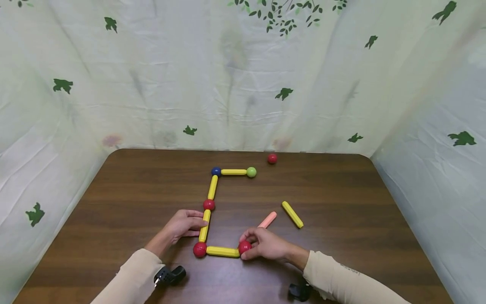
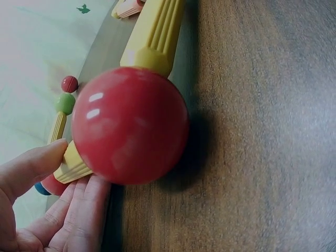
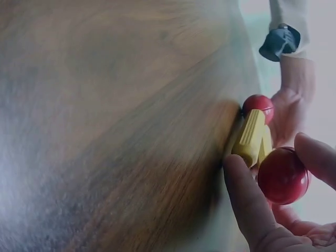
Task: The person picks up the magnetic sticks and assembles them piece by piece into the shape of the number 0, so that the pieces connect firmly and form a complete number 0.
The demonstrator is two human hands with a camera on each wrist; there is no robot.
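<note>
My left hand (image 1: 182, 226) pinches a ribbed yellow stick (image 1: 203, 233) between thumb and fingers. That stick joins an upper red ball (image 1: 209, 204) to a corner red ball (image 1: 199, 249), which looms large in the left wrist view. From the corner, a second yellow stick (image 1: 223, 251) runs right along the table. At its right end, my right hand (image 1: 267, 245) holds another red ball (image 3: 284, 176) between thumb and fingers; I cannot tell whether ball and stick are joined. Farther up, a yellow stick (image 1: 212, 187) leads to a blue ball (image 1: 216, 171).
From the blue ball, a yellow stick (image 1: 233, 172) reaches a green ball (image 1: 251, 172). A loose red ball (image 1: 272, 158) lies near the far edge of the wooden table (image 1: 144, 190). A pink stick (image 1: 268, 219) and a loose yellow stick (image 1: 292, 214) lie beyond my right hand.
</note>
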